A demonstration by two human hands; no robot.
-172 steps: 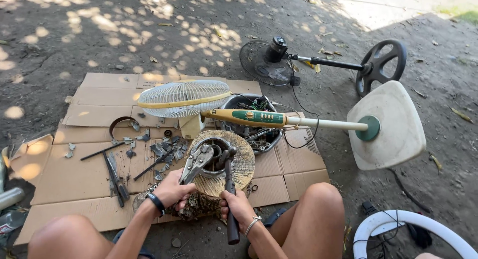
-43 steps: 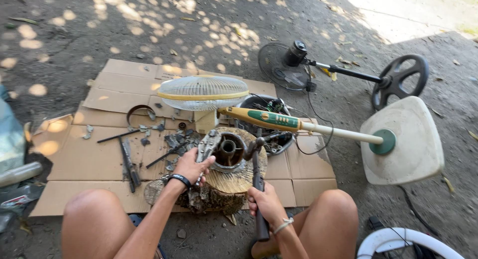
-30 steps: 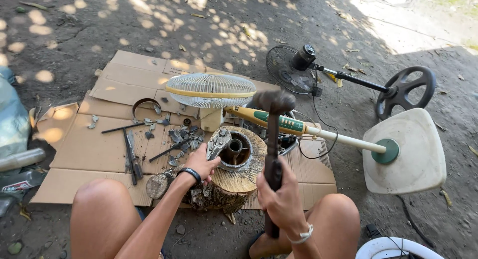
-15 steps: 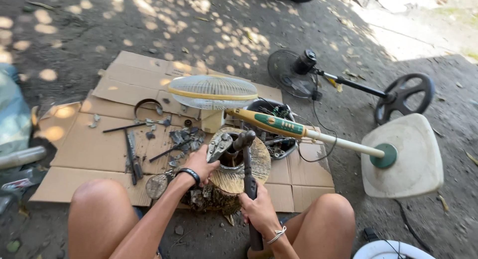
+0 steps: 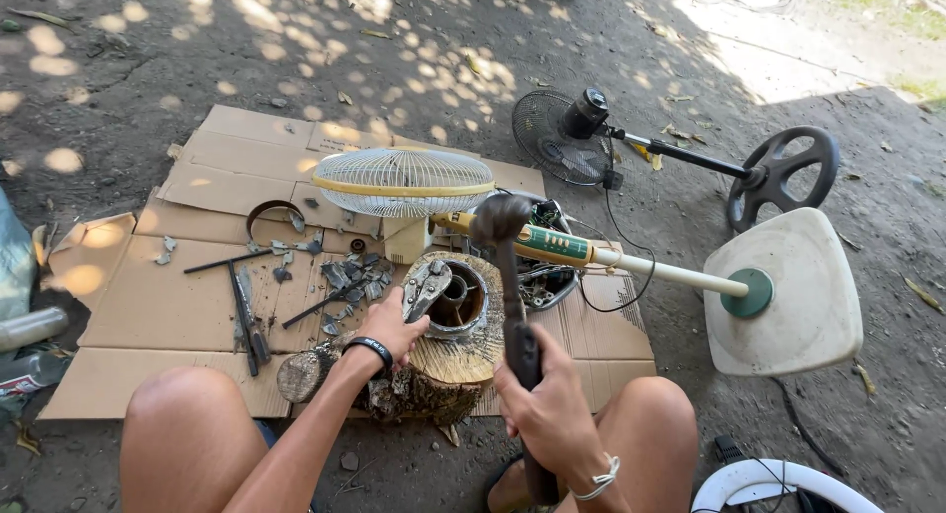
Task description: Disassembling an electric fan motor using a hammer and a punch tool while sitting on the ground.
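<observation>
My right hand (image 5: pixel 547 405) grips a hammer (image 5: pixel 501 222) by its dark handle, with the head raised above a round metal motor part (image 5: pixel 461 301). That part sits on a wooden stump (image 5: pixel 448 360) between my knees. My left hand (image 5: pixel 389 326) holds locking pliers (image 5: pixel 426 286) clamped against the left side of the motor part. A black band is on my left wrist, a white one on my right.
Flattened cardboard (image 5: pixel 138 306) carries loose tools (image 5: pixel 246 311) and metal scraps. A cream stand fan (image 5: pixel 404 183) lies on its side with its white base (image 5: pixel 788 291) at right. A black fan (image 5: pixel 567 138) lies behind. Bottles (image 5: pixel 25 331) rest at far left.
The hammer came down onto the motor part half a second ago and is lifted again now. My left hand has stayed on the pliers throughout.
</observation>
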